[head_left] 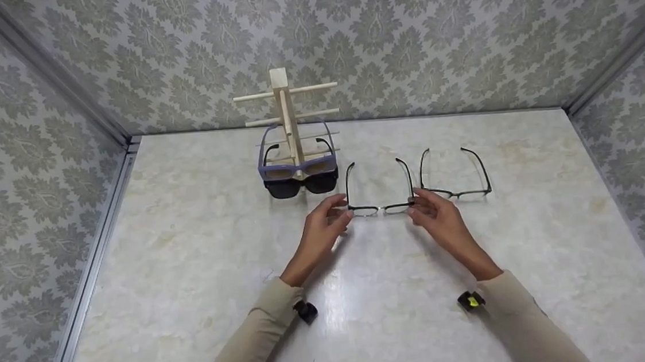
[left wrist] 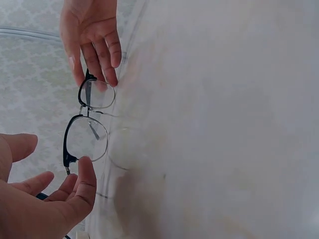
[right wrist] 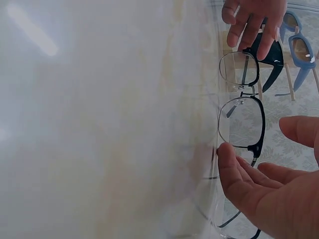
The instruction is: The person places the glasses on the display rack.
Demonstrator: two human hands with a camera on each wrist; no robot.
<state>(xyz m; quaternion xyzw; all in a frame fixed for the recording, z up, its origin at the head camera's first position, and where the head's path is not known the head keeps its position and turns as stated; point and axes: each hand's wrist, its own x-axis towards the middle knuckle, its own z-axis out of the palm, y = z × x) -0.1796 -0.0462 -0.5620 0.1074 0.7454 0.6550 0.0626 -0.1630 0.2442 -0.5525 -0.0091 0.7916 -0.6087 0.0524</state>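
A pair of eyeglasses (head_left: 381, 207) with a dark browline and thin-rimmed clear lenses rests on the table, its temples spread and pointing away. My left hand (head_left: 324, 222) is at the left end of the frame. In the left wrist view, the loosely bent fingers (left wrist: 85, 186) reach the lower corner of the near lens, thumb apart. At the opposite end is my right hand (head_left: 439, 215). Its fingers (right wrist: 230, 162) lie by the near lens in the right wrist view, with the thumb well away from them. Neither hand visibly pinches the frame; exact contact is unclear.
Just right stands a second pair of dark-framed eyeglasses (head_left: 482, 192), temples spread. Back left is a wooden display rack (head_left: 280, 79) with several crossbars, holding blue-framed sunglasses (head_left: 276, 173) above black sunglasses (head_left: 284, 190). Patterned walls (head_left: 345, 35) border the marbled table (head_left: 181, 284).
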